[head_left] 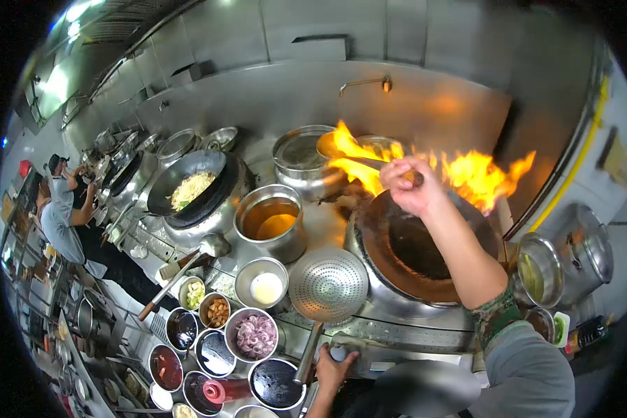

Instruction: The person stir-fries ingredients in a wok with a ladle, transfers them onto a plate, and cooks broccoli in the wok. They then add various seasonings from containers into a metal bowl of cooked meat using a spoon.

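My right hand [412, 184] is closed round the handle of a ladle [329, 146], raised over the large wok [425, 244] at the right. Tall flames [484, 174] rise behind that wok and around the ladle. Dark liquid or a dark surface shows inside the wok; which one I cannot tell. Down at the counter's front edge, my left hand [336, 368] has its fingers apart, beside the handle of the perforated strainer [329, 285]. Nothing shows in its grasp.
A pot of amber liquid [268, 214] stands left of the strainer. Bowls with sliced onion [253, 336] and dark sauces crowd the front left. Another wok [191, 182] holds noodle-like food. Two people work at the far left. Metal pots [585, 244] stand right.
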The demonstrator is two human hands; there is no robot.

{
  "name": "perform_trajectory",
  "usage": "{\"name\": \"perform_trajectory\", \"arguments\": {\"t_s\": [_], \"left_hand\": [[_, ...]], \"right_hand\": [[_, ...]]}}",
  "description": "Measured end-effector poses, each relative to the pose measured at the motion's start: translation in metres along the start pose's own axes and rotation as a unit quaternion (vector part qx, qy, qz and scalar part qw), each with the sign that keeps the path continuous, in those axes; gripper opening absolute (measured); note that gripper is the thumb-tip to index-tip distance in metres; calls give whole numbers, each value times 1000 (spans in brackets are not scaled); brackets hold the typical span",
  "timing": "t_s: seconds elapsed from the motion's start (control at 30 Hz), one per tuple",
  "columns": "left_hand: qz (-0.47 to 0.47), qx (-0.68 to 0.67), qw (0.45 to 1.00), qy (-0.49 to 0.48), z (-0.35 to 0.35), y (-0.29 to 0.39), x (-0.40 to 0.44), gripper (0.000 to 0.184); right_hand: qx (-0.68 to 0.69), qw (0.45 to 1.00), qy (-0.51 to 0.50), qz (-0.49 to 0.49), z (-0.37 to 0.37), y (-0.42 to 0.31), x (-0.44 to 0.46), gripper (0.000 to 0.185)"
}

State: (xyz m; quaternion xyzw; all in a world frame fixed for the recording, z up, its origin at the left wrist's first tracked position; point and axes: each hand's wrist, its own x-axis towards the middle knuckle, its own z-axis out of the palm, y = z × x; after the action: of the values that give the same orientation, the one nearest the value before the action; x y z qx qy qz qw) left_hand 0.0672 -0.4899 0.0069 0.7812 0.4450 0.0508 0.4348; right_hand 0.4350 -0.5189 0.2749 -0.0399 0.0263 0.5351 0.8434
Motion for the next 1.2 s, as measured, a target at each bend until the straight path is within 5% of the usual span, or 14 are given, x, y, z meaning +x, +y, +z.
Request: {"name": "perform_trajectory", "arguments": {"t_s": [0.07,0.23,0.4,0.57,0.67,0.7,0.8,0.83,0.93,1.0,1.07,1.13,1.17,1.2], "left_hand": [[-5,-41,999,11,1,2,-7,101],[260,90,945,178,-2,63,-54,74],[461,57,872,153,25,169,-71,52],[512,83,852,73,90,218,-51,30],[527,102,840,81,98,221,-59,22],[536,104,832,96,96,225,-61,22],[574,116,805,99,107,220,-42,23],[582,120,799,95,102,224,-47,24],[607,103,776,138,104,225,-50,22],[580,121,797,119,107,217,-50,23],[561,133,811,103,100,227,-48,26],[527,143,832,96,87,234,-65,31],[551,114,811,162,93,227,-65,43],[536,89,832,116,89,222,-64,50]], "right_hand": [[-28,1000,10,-8,13,2,-47,9],[-76,996,44,-10,-5,-16,-155,7],[-188,976,101,-32,-30,-37,-245,5],[-335,918,207,-41,-48,-52,-318,5],[-483,836,249,-69,-48,-44,-366,9],[-484,827,278,-67,-53,-45,-380,29],[-633,719,283,-41,-74,-48,-423,51],[-707,642,294,-40,-85,-48,-436,60],[-780,549,283,-94,-100,-33,-474,64],[-867,379,273,-173,-134,-40,-498,66],[-890,268,283,-238,-154,-50,-518,69],[-876,225,379,-193,-154,-50,-539,71],[-903,166,316,-240,-178,-67,-554,69],[-900,189,331,-213,-206,-91,-570,66]]}}
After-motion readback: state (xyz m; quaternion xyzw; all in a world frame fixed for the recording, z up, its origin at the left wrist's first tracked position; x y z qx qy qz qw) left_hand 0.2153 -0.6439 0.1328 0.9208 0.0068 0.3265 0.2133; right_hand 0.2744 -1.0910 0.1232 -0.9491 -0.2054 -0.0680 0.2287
